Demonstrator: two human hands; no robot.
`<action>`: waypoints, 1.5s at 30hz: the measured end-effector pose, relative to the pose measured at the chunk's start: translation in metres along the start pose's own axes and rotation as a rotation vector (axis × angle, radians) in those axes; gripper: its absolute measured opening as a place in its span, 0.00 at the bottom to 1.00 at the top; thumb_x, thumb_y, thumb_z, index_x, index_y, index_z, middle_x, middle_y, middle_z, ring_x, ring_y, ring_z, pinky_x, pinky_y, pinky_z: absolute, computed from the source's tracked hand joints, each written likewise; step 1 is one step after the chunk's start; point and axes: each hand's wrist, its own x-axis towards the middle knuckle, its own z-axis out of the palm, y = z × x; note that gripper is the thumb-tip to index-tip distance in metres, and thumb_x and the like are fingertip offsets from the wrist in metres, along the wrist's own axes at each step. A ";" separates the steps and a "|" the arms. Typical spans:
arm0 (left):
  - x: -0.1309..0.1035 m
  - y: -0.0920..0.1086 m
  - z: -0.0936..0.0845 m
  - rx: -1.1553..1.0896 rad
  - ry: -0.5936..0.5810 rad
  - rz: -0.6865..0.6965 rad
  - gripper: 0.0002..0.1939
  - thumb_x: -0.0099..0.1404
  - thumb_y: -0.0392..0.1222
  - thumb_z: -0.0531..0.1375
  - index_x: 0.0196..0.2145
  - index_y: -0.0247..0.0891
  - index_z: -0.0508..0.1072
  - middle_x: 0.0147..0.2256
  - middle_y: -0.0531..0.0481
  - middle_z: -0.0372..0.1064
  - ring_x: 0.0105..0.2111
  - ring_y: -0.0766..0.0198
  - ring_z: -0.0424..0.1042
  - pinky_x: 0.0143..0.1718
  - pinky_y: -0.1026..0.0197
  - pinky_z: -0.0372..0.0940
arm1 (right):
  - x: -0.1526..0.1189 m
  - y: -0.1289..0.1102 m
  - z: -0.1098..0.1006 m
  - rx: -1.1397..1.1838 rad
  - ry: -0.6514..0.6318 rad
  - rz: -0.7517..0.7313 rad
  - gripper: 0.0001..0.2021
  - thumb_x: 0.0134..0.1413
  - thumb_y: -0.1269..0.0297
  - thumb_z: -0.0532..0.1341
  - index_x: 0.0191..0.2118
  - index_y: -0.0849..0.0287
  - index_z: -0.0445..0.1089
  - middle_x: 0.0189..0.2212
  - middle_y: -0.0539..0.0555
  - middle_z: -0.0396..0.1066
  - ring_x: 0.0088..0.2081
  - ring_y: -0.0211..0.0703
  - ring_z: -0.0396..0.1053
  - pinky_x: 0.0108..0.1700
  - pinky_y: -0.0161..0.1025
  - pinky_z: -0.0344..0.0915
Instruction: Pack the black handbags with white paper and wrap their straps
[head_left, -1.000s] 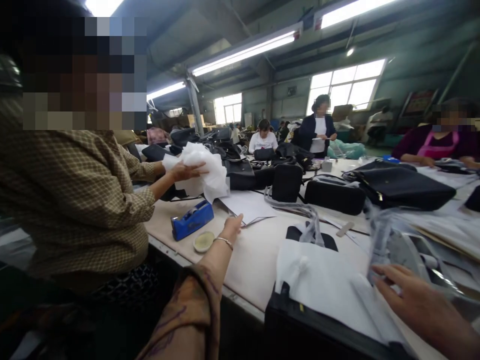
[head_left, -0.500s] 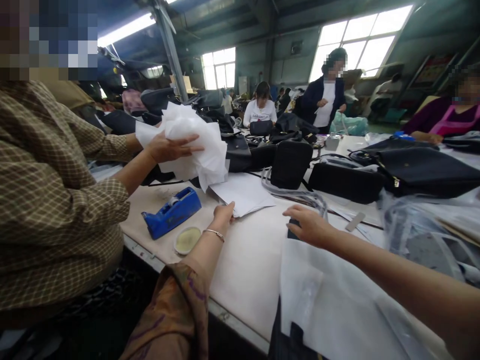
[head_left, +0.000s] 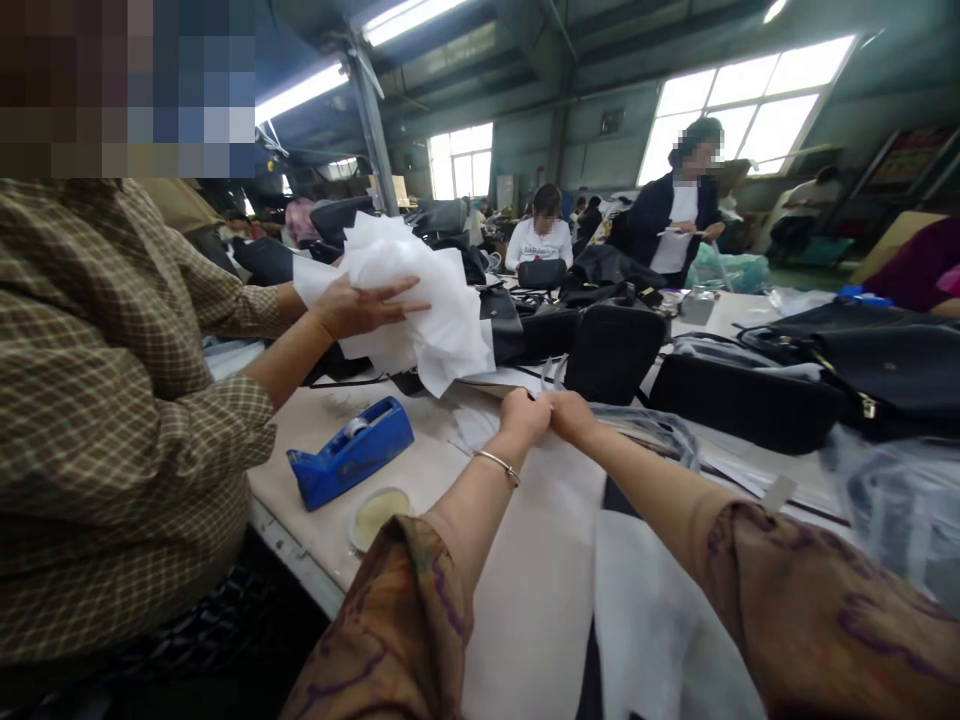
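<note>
My left hand (head_left: pixel 525 415) and my right hand (head_left: pixel 571 415) meet over the middle of the table (head_left: pixel 517 560), fingers closed. Both grip the near edge of white paper sheets (head_left: pixel 487 385), which reach away under a co-worker's stack. That person's hand (head_left: pixel 367 305) supports a fanned bundle of thin white sheets (head_left: pixel 412 290) just left of and beyond my hands. Under my right forearm lies a white sheet (head_left: pixel 645 600) over a black item. My fingertips are partly hidden behind the knuckles.
A blue tape dispenser (head_left: pixel 352 450) and a round pale dish (head_left: pixel 381 515) sit at the left. Black bags (head_left: pixel 750 390) line the far side. Clear plastic (head_left: pixel 900 490) lies at the right. The co-worker's checked sleeve (head_left: pixel 225 420) is close at the left.
My right hand has moved left from beside the black item to join my left hand, and has closed. The view has shifted slightly; the co-worker still holds the white bundle.
</note>
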 end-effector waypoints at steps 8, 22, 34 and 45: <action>-0.013 -0.062 -0.039 0.648 -0.097 0.162 0.30 0.64 0.53 0.59 0.62 0.41 0.65 0.68 0.38 0.48 0.69 0.40 0.41 0.66 0.39 0.41 | 0.018 0.054 -0.035 0.074 0.258 0.324 0.20 0.64 0.56 0.52 0.43 0.66 0.77 0.39 0.64 0.77 0.44 0.53 0.73 0.44 0.40 0.63; -0.015 -0.088 -0.053 0.875 -0.160 0.143 0.33 0.66 0.55 0.55 0.65 0.40 0.61 0.69 0.37 0.47 0.69 0.42 0.44 0.65 0.41 0.48 | 0.020 0.090 -0.038 0.307 0.432 0.508 0.21 0.58 0.58 0.56 0.47 0.70 0.77 0.42 0.68 0.77 0.45 0.57 0.74 0.47 0.45 0.66; -0.096 -0.057 -0.057 0.857 -0.098 0.139 0.16 0.65 0.35 0.50 0.41 0.39 0.76 0.42 0.39 0.74 0.46 0.52 0.73 0.51 0.54 0.65 | -0.020 0.071 -0.015 0.422 0.498 0.388 0.20 0.60 0.54 0.55 0.46 0.61 0.76 0.42 0.61 0.78 0.46 0.53 0.73 0.49 0.42 0.66; -0.123 -0.037 0.002 0.811 -0.495 0.732 0.38 0.60 0.43 0.61 0.66 0.44 0.57 0.69 0.40 0.47 0.69 0.44 0.42 0.67 0.37 0.41 | -0.033 0.071 -0.010 0.572 0.490 0.321 0.21 0.59 0.53 0.57 0.46 0.65 0.76 0.42 0.61 0.78 0.46 0.52 0.74 0.51 0.42 0.68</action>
